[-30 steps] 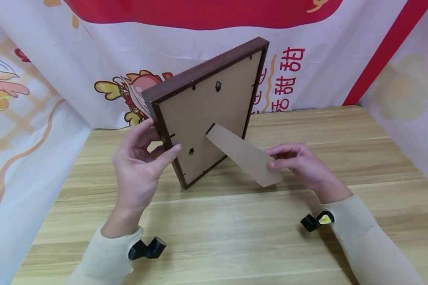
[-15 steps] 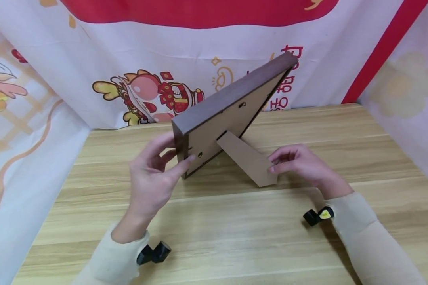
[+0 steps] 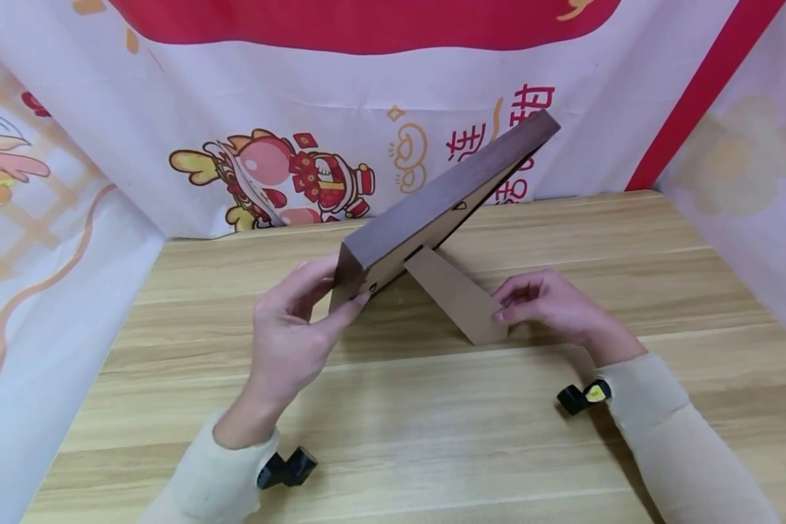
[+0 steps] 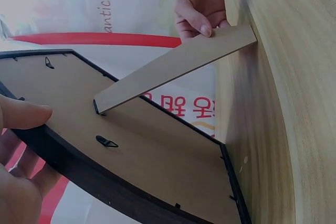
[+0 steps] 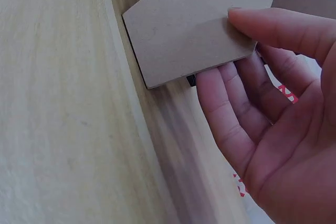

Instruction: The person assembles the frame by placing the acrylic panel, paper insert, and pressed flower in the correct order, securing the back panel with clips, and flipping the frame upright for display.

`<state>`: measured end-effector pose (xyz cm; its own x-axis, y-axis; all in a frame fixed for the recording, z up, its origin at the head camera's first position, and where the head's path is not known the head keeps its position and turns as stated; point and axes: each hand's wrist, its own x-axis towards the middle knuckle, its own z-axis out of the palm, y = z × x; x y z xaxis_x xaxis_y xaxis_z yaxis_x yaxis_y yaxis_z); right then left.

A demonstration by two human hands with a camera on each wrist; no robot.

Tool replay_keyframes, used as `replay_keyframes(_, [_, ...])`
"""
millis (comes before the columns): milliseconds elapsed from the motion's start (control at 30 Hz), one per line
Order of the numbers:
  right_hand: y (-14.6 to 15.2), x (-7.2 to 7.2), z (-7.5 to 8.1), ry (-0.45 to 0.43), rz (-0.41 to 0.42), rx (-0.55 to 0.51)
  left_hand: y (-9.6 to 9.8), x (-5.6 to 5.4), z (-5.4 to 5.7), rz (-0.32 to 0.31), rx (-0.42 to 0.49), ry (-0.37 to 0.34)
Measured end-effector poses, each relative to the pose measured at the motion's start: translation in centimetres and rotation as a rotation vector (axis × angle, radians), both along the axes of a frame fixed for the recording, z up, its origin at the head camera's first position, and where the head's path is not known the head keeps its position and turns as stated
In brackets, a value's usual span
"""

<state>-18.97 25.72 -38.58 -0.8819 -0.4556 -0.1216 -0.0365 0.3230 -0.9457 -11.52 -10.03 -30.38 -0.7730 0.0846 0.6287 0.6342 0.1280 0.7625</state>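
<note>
A dark brown picture frame leans back over the table, its brown board back facing down toward me. My left hand grips its left side, thumb on the back edge and fingers round the far side. From the middle of the back juts an easel leg, its wide end down at the tabletop. My right hand pinches that leg near the wide end, thumb on one face and fingers behind, as the right wrist view shows. Small metal hanging loops sit on the back board. The frame's front is hidden.
The wood-grain table stretches under both hands. Behind it hangs a white cloth printed with red shapes, cartoon figures and lettering. More printed cloth closes off the left and right sides. Each sleeve cuff carries a small black camera.
The frame has tilted further back, its top edge dropping away to the right. My left hand has moved right with it. My right hand stays almost still on the leg, now lower at the table.
</note>
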Motion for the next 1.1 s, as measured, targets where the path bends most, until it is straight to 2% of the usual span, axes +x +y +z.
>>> replay_keyframes(100, [-0.2,0.4,0.8,0.080,-0.007,0.089,0.1,0.0,0.0,-0.008,0.007,-0.002])
replay_keyframes(233, [-1.6,2.0,3.3,0.318,-0.123,0.195,0.1,0.0,0.0,-0.002,-0.006,-0.030])
replay_keyframes(333, [-3.5,3.5,5.3,0.465,-0.202,0.144,-0.1,0.0,0.1,0.027,-0.053,-0.067])
replay_keyframes(467, [-5.6,4.4,6.5,0.534,-0.232,0.055,-0.8,-0.3,0.2,0.040,-0.112,-0.139])
replay_keyframes(633, [-6.1,3.6,6.6,0.498,-0.357,-0.006,-2.0,-0.4,-0.1,0.020,-0.140,-0.228])
replay_keyframes(733, [-5.7,2.6,6.6,0.422,-0.443,-0.047,-2.6,-0.3,-0.4,0.009,-0.148,-0.251])
replay_keyframes(800, [-5.5,1.8,6.7,0.358,-0.472,-0.083,-2.8,-0.1,-0.4,0.003,-0.149,-0.259])
replay_keyframes(933, [-5.9,0.3,6.8,0.267,-0.451,-0.191,-2.8,0.2,-0.6,-0.009,-0.142,-0.257])
replay_keyframes(1100, [-6.7,-1.0,6.8,0.221,-0.406,-0.235,-2.4,0.6,-0.7,-0.065,-0.142,-0.187])
